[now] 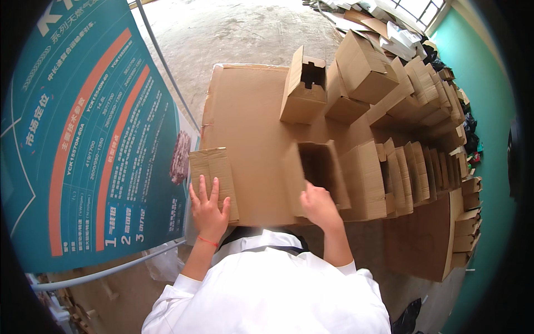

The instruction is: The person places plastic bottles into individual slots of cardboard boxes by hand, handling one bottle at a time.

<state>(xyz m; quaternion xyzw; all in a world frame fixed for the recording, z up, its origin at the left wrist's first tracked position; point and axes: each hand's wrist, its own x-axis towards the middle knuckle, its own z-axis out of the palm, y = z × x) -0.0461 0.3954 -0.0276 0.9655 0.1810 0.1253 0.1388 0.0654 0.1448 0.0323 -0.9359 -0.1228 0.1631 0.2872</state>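
I see my left hand (208, 209) lying flat with its fingers spread on a folded, flattened cardboard blank (214, 178), which rests at the near left edge of a large cardboard sheet (250, 122) serving as the work surface. My right hand (318, 205) is curled at the near rim of an open cardboard box (317, 172) that lies on its side with its mouth facing me; I cannot tell whether the fingers actually pinch the flap or only rest on it. Just to the right of that box stands a tight row of assembled boxes (411, 172), with more boxes piled loosely (361, 72) behind. A teal printed banner (89, 133) on a metal frame stands to my left.
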